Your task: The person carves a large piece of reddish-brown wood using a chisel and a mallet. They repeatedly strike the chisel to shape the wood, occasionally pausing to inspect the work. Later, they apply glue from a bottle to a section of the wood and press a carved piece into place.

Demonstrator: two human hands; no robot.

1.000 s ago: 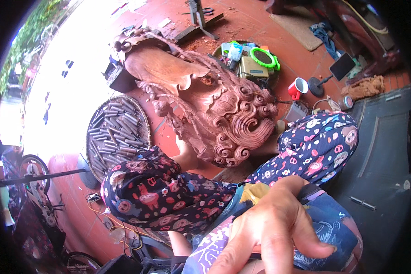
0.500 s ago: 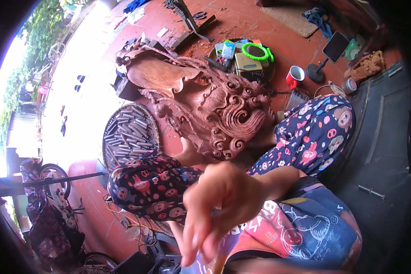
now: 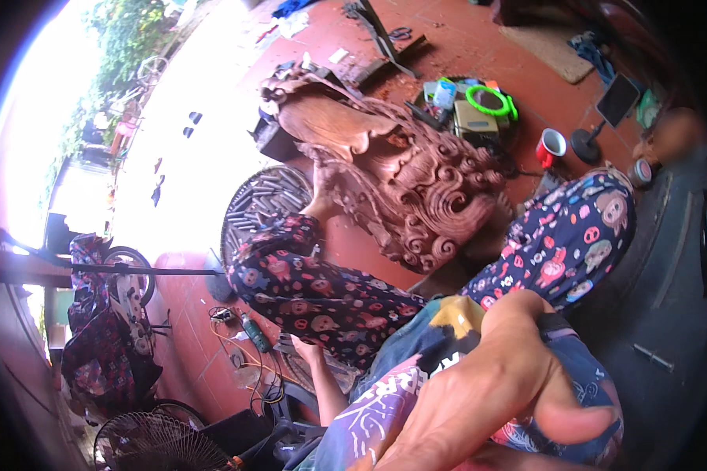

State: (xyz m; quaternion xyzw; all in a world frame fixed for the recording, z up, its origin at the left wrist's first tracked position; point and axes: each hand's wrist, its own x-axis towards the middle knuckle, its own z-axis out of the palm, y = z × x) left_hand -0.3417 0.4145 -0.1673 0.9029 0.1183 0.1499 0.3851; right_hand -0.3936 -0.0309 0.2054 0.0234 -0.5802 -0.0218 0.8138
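My right hand [image 3: 479,385] is raised close in front of my colourful printed shirt [image 3: 393,392]. Its thumb sticks out apart from the fingers, which run to the lower edge; nothing shows in it. Low on my left side, my left hand [image 3: 306,345] reaches down beside flat grey pieces [image 3: 287,343], its fingers too small and partly hidden to make out. A reddish-brown wood carving [image 3: 416,180] with curls and scrolls lies on the floor between my legs in dark patterned trousers. One bare foot [image 3: 320,192] is against its left side.
Left of the carving, a round basket [image 3: 226,212] holds many metal rod-like tools. Beyond lie a green-rimmed round thing [image 3: 491,100], a red mug [image 3: 551,147] and a dark panel on a stand [image 3: 618,100]. A green bottle [image 3: 255,334], cables and a fan [image 3: 157,443] are lower left.
My right hand has moved right and lower, and its thumb now stands apart. The view has swung left, shifting the scene rightward; more of my left forearm shows.
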